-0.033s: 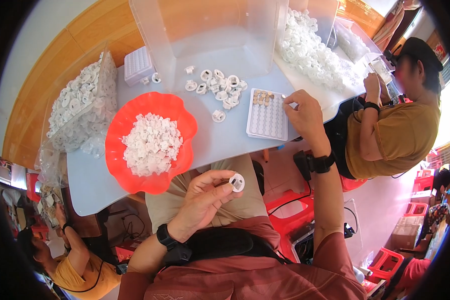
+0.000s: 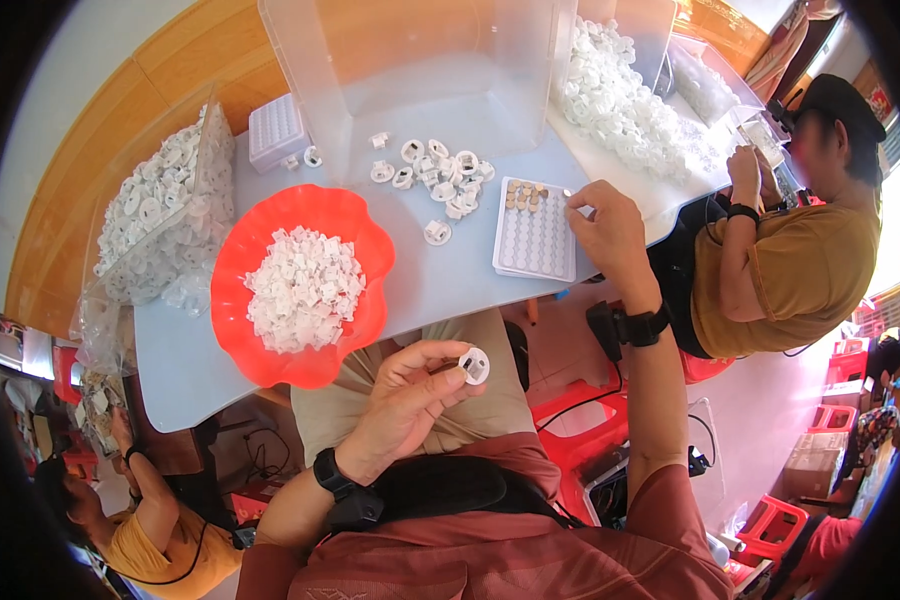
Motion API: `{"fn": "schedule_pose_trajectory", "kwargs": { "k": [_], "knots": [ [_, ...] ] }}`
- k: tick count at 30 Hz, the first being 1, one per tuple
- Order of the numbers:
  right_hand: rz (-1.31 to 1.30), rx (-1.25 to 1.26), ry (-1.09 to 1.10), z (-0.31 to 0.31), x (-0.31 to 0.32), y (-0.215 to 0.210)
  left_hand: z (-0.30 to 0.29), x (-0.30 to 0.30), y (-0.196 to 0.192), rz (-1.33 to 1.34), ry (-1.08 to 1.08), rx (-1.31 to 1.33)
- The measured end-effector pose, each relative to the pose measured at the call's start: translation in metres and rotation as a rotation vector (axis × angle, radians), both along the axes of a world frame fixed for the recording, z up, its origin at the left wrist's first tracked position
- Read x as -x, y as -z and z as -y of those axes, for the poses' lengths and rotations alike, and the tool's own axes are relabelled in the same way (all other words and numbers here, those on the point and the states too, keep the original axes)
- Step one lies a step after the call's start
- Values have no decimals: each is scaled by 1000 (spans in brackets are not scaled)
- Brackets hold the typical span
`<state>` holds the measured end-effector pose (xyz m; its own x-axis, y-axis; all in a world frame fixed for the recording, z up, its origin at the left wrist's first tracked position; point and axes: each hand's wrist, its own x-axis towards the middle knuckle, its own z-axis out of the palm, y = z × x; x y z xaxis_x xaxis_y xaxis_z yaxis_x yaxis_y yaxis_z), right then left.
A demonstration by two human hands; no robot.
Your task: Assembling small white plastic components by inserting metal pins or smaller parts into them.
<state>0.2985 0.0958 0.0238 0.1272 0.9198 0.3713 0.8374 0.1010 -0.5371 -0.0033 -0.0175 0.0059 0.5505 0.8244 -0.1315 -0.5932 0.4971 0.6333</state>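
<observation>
My left hand [image 2: 405, 405] pinches a round white plastic part [image 2: 475, 366] with dark slots between thumb and fingertips, above my lap. At the right, my right hand [image 2: 610, 225] is at the upper right edge of a white pocketed tray [image 2: 536, 262], thumb and fingers drawn together. Something small and silvery shows by its fingertips, too small to make out. Several small gold-coloured discs [image 2: 523, 195] sit in the tray's far rows. Left of the tray lies a loose cluster of round white parts [image 2: 453, 180] on the blue-grey table [image 2: 425, 285].
A red scalloped bowl [image 2: 232, 285] of small white pieces stands left. Behind are a large clear bin [image 2: 420, 100], a bag of white parts [image 2: 160, 200] and a white box [image 2: 275, 130]. White pieces [image 2: 620, 95] heap at far right. One person [image 2: 790, 250] sits right, another [image 2: 160, 530] lower left.
</observation>
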Motion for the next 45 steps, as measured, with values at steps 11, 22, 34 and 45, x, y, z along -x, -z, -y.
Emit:
{"fn": "schedule_pose_trajectory", "kwargs": {
  "k": [11, 22, 34, 45],
  "knots": [
    [-13, -60, -17, -1, 2, -2, -3, -4, -1, -12, 5, -2],
    [-392, -12, -188, 38, 30, -24, -13, -4, -4, -16, -23, -38],
    [-880, 129, -368, 74, 55, -18, -14, -6, -5, -16, -35, -70],
    [-1074, 128, -522, 99, 75, -12, -11, -8, -8, -15, -51, -67]
  ]
}}
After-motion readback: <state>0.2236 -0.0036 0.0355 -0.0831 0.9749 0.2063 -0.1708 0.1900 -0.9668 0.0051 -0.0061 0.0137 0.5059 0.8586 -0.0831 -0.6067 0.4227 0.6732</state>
